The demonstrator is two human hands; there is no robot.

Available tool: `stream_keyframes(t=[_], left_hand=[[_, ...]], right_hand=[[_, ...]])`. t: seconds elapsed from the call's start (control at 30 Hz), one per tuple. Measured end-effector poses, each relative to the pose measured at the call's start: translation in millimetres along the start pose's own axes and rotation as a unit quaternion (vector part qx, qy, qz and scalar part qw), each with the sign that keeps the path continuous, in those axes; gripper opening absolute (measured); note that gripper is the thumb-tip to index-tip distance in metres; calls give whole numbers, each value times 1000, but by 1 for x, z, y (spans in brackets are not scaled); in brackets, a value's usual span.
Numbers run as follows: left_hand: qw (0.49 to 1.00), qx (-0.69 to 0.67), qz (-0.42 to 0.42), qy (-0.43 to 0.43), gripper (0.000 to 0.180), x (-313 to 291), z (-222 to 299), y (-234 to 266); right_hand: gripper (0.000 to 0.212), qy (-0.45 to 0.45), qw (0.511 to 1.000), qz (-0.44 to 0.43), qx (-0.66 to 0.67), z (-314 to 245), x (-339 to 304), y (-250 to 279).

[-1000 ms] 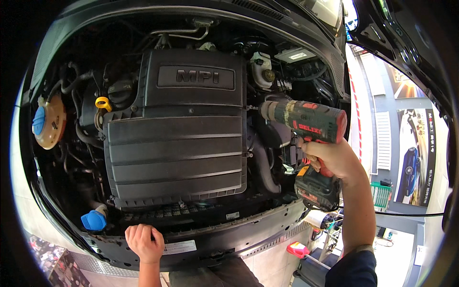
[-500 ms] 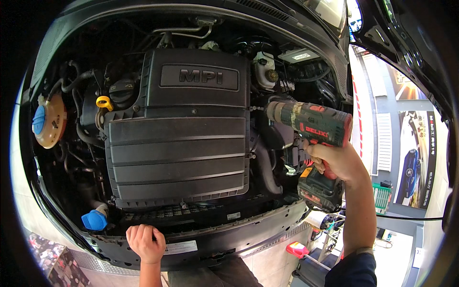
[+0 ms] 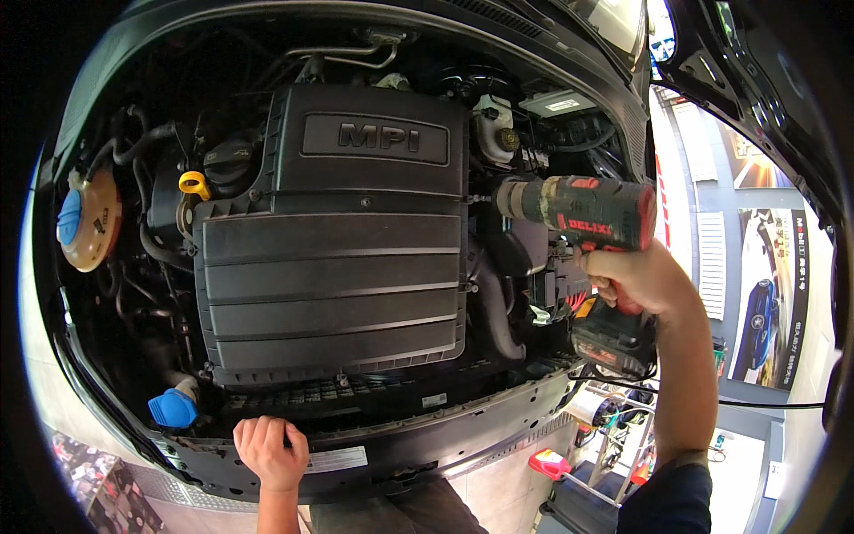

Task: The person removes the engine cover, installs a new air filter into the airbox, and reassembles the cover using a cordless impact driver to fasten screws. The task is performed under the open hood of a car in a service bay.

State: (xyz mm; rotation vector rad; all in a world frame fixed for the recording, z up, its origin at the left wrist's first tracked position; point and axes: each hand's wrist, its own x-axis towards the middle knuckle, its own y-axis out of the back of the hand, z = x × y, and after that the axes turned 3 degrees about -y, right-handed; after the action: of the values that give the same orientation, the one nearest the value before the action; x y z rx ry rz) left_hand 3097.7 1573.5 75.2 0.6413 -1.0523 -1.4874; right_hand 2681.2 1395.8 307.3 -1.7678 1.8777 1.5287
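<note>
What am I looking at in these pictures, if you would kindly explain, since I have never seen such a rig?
There is no robot: these are a person's bare hands, filmed by a fisheye camera worn on the head, looking down, so straight edges bend. Below lies a car's open engine bay, with a black engine cover, a yellow dipstick handle and a blue-capped coolant tank. The right hand has a cordless drill in its grip, the bit pointing at the cover's right edge. The left hand rests on the front panel, fingers curled.
</note>
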Motion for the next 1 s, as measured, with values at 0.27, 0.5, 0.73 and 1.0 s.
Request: stream_keyframes(t=[0.27,0.5,0.73,1.0], left_hand=[[979,-160,-12,-127,17,15,27,4],[708,-449,-244,-487,19,18,176,-64],[703,-411,-289,-503,19,19,215,-142],[685,-416,-410,-434,32,37,215,-134]], right_hand=[[12,-31,989,22,-145,-49,-1,5],[12,-38,979,16,-199,-58,0,4],[17,-58,980,8,-189,-55,7,7],[37,44,961,-10,-272,-56,13,13]])
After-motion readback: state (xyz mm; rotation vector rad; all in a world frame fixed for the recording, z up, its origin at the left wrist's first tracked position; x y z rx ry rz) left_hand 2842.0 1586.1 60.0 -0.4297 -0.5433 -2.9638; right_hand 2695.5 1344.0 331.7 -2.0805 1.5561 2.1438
